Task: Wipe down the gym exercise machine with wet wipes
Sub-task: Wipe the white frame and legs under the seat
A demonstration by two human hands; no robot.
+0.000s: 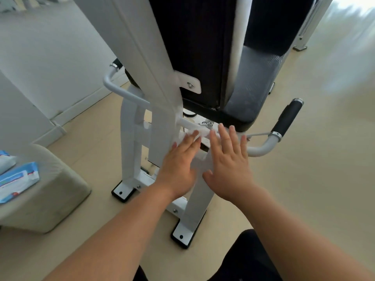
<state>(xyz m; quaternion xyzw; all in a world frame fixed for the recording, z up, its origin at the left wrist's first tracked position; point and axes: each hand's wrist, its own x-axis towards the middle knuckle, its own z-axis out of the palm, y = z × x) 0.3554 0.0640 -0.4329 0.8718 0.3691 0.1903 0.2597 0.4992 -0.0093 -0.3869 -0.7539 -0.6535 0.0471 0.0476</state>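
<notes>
The white-framed exercise machine with a dark back pad and grey seat fills the middle of the head view. My left hand lies flat with straight fingers on a crumpled white wet wipe, pressing it against the frame's lower post just under the seat. My right hand is flat beside it, fingers straight and spread, on the same white post. Most of the wipe is hidden under my left fingers.
Two blue-and-white wipe packs lie on a beige cushioned stool at the left. Black-gripped handles stick out on both sides of the seat. The machine's feet are bolted on black pads on a tan floor.
</notes>
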